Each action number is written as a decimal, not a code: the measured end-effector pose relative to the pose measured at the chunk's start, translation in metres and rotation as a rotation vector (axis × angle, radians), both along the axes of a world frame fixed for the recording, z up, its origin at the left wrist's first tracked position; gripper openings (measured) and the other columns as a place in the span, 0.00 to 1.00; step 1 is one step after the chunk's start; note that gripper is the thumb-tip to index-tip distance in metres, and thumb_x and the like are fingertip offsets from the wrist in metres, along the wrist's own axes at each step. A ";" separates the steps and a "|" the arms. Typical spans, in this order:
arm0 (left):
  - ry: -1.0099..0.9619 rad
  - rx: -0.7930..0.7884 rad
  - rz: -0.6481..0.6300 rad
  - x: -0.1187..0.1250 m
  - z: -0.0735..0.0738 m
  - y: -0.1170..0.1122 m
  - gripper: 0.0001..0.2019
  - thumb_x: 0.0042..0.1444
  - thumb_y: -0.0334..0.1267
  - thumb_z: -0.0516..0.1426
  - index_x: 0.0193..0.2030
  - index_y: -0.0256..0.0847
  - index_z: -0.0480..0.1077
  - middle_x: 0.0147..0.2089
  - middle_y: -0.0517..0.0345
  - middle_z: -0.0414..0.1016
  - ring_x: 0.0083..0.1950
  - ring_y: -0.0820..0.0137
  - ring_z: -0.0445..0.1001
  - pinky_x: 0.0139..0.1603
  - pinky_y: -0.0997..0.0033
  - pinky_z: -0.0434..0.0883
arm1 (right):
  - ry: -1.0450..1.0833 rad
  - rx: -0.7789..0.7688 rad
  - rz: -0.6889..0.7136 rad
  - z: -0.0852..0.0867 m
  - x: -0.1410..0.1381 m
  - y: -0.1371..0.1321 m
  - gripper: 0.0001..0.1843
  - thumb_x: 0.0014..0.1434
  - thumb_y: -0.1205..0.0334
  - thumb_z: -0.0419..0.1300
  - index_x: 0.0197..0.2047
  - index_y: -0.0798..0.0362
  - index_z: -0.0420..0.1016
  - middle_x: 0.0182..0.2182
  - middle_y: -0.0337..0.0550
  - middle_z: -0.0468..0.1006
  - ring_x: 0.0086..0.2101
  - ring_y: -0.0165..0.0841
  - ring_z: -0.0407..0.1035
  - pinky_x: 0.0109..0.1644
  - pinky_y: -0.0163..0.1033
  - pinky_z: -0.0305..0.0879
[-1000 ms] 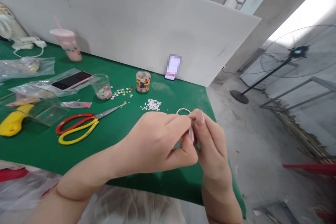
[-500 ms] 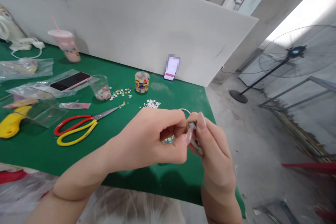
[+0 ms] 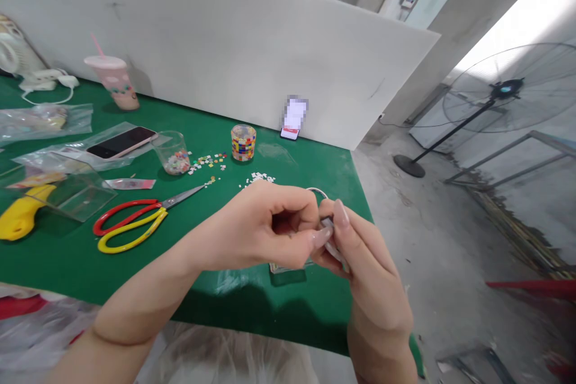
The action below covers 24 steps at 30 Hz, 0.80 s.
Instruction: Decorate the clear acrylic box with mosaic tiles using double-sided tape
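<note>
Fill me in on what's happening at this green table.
A person sits at the green table with both hands raised close together above its near edge. The left hand and the right hand pinch a small part with a metal ring between the fingertips; what the part is cannot be made out. The red and yellow scissors lie untouched to the left, past them a clear cup of coloured bits, a mosaic-covered jar and a scatter of white bits.

hands [image 3: 315,240] pinching metal ring [image 3: 317,192], scissors [image 3: 135,219] nearby
</note>
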<state>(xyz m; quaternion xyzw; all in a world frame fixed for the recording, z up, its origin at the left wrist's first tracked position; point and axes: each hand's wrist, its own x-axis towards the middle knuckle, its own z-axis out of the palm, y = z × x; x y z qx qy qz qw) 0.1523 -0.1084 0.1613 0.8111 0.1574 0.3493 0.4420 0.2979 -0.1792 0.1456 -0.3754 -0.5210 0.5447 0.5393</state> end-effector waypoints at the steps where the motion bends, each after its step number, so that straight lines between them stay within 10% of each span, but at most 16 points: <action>1: 0.010 0.013 0.018 -0.001 0.000 -0.001 0.15 0.52 0.24 0.57 0.22 0.39 0.55 0.19 0.71 0.54 0.20 0.82 0.50 0.16 0.84 0.51 | -0.002 -0.011 -0.003 0.000 0.000 0.001 0.22 0.69 0.49 0.49 0.26 0.51 0.57 0.20 0.32 0.51 0.21 0.25 0.45 0.21 0.33 0.46; 24: 0.054 0.190 0.160 -0.002 0.002 -0.005 0.12 0.52 0.26 0.55 0.21 0.38 0.59 0.19 0.71 0.54 0.20 0.82 0.50 0.16 0.84 0.50 | 0.007 -0.010 -0.001 0.002 0.000 0.004 0.21 0.69 0.50 0.50 0.26 0.50 0.56 0.21 0.32 0.51 0.20 0.25 0.44 0.19 0.32 0.44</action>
